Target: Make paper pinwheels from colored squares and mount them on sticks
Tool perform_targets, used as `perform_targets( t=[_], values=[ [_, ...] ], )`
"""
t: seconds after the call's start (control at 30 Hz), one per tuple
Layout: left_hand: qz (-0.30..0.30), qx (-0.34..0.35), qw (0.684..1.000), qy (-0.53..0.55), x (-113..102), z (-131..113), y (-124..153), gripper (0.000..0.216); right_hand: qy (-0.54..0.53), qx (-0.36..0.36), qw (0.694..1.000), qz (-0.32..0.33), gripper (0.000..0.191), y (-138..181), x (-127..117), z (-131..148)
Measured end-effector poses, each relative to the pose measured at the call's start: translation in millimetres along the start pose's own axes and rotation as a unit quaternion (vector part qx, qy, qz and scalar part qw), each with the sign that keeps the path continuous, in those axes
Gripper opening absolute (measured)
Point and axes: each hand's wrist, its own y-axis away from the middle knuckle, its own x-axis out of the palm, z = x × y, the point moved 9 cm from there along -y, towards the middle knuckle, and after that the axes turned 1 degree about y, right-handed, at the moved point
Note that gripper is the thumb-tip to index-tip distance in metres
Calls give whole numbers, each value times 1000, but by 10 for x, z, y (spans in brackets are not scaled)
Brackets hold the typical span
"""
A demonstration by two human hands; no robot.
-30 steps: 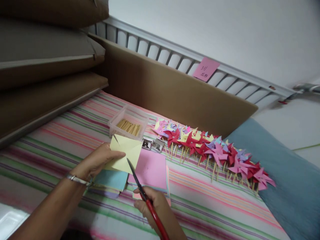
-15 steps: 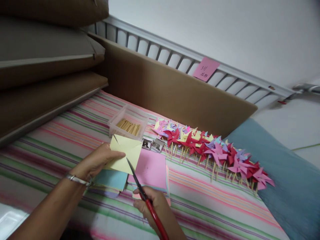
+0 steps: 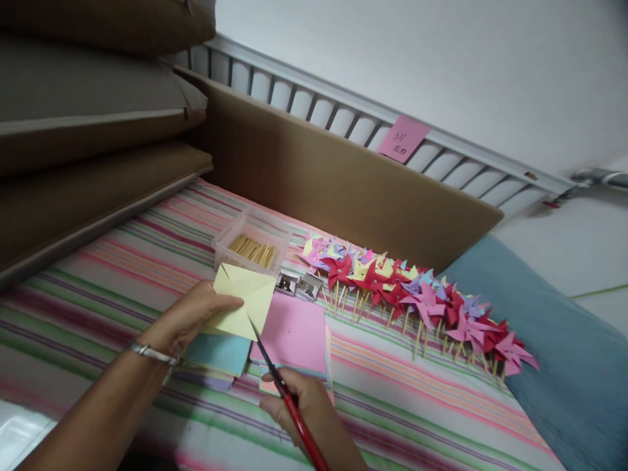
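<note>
Now the left hand (image 3: pixel 197 309) holds yellow paper (image 3: pixel 252 291) slightly farther left, the right hand (image 3: pixel 320 404) gripping scissors (image 3: pixel 303 426).

A flat surface spread with a striped cloth (image 3: pixel 417 405) in pink, green, purple and white carries the things. Directly on the cloth sit a clear plastic box (image 3: pixel 220 251), two small boxes (image 3: pixel 308 296) just beside it, and two paper stacks lying side by side, one topped with pink (image 3: pixel 297 327), the other with light blue (image 3: pixel 223 353). A long row of colourful pinwheels (image 3: pixel 426 302) stretches to the right, sticks toward the near side.
</note>
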Motion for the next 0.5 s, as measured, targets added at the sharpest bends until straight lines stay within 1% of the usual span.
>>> perform_targets(
  t=[0.13, 0.2, 0.27, 0.33, 0.37, 0.43, 0.5],
  values=[
    [-20, 3, 1000, -2, -161, -45, 2, 36, 66, -33, 997, -7, 14, 87, -240, 31],
    [-9, 3, 1000, -20, -148, -43, 12, 34, 63, -60, 996, -33, 17, 98, -396, 29],
    [28, -11, 998, -57, -9, 29, 26, 31, 28, -84, 992, -94, 28, 86, -563, 26],
    [82, -33, 991, -103, 226, 170, 51, 27, -38, -102, 981, -159, 40, 68, -680, 26],
    [113, -44, 985, -123, 362, 253, 69, 26, -79, -108, 974, -181, 44, 56, -703, 31],
    [170, -59, 972, -151, 611, 416, 107, 21, -147, -113, 964, -190, 46, 21, -674, 63],
    [212, -66, 962, -162, 783, 536, 132, 19, -163, -96, 965, -183, 41, -12, -615, 95]
  ],
)
